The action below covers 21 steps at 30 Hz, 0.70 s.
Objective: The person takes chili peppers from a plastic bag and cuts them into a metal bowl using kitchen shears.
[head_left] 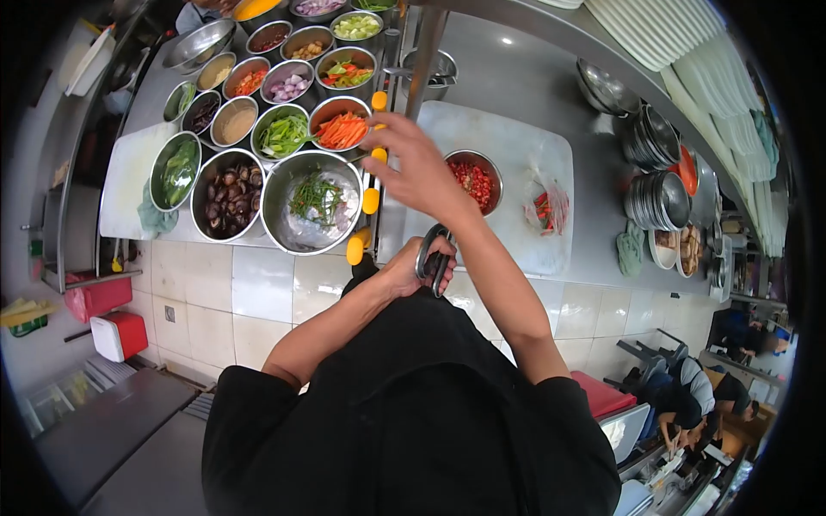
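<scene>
My left hand (411, 268) is closed around kitchen scissors (428, 256), close to my body. Their dark handle loops stick out of my fist; the blades are hidden. My right hand (411, 165) reaches up and leftward, empty, fingers apart. It hovers between the bowl of carrot strips (340, 129) and the white cutting board (516, 249). Close to my right forearm, a metal bowl of chopped red chilli (471, 182) sits on that board. Beside it lies a clear plastic bag (548, 206) with red chillies. Left of my hands stands a large bowl with green herbs (315, 198).
Several metal bowls of cut vegetables crowd the left counter, including mushrooms (226, 195) and sliced greens (282, 133). Yellow knobs (371, 201) line the counter gap. Stacked metal bowls (658, 199) stand at right under a shelf with white plates (654, 33). People work at lower right.
</scene>
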Each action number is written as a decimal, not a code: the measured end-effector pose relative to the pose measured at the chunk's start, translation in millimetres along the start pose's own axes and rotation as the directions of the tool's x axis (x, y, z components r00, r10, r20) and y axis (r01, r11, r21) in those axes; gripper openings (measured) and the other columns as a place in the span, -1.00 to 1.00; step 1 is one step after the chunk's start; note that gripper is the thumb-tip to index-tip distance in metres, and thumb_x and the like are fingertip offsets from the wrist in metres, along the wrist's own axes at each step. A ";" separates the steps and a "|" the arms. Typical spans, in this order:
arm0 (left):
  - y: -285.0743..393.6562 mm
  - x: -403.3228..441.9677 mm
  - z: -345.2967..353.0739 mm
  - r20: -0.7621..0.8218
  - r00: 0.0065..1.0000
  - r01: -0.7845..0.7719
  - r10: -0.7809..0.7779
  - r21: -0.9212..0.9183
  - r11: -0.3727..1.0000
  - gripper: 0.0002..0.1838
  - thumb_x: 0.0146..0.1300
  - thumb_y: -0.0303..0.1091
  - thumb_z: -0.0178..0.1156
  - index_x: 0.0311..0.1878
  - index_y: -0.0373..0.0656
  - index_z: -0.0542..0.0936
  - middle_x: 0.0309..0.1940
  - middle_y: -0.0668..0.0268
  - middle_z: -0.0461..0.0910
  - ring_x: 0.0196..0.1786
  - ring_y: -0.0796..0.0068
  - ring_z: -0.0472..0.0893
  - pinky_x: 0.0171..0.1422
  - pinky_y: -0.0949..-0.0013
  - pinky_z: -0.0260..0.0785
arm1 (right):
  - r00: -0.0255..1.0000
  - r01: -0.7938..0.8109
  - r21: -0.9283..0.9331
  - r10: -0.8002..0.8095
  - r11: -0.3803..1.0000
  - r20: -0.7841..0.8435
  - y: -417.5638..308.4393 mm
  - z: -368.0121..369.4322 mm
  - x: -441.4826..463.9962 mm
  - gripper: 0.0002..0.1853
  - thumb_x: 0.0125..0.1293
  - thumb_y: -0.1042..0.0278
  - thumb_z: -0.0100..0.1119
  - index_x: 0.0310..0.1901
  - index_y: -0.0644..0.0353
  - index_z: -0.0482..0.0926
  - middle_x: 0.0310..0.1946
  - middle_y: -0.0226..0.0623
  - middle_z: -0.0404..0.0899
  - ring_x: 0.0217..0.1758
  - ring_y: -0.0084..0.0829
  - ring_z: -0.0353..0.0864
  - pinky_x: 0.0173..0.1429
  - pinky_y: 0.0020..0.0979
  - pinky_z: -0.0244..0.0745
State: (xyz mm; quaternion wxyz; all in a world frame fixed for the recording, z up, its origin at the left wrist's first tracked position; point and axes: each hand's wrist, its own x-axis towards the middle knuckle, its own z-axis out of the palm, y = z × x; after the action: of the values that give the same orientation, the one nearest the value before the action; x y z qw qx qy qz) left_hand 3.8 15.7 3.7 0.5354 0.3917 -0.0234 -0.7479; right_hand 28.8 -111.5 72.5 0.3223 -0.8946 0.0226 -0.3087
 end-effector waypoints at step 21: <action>4.3 -4.4 1.8 -0.086 0.996 0.035 -0.031 0.047 0.998 -0.73 0.14 -0.18 0.18 -0.28 -0.22 0.50 -0.48 0.24 0.55 -0.55 0.39 0.55 -0.49 0.33 0.45 | 0.624 -0.532 -0.699 0.779 0.478 0.058 151.0 -149.8 -173.1 -0.84 -0.03 0.53 0.21 -0.37 0.11 0.68 -0.20 -0.18 0.58 -0.10 -0.15 0.60 0.00 -0.18 0.49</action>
State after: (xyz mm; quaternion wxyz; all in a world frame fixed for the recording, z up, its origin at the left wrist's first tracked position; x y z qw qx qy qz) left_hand 6.6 16.8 9.3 0.5136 0.4364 -0.0123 -0.7387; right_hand -172.2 -273.8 -19.6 0.1008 -0.9057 0.4095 0.0428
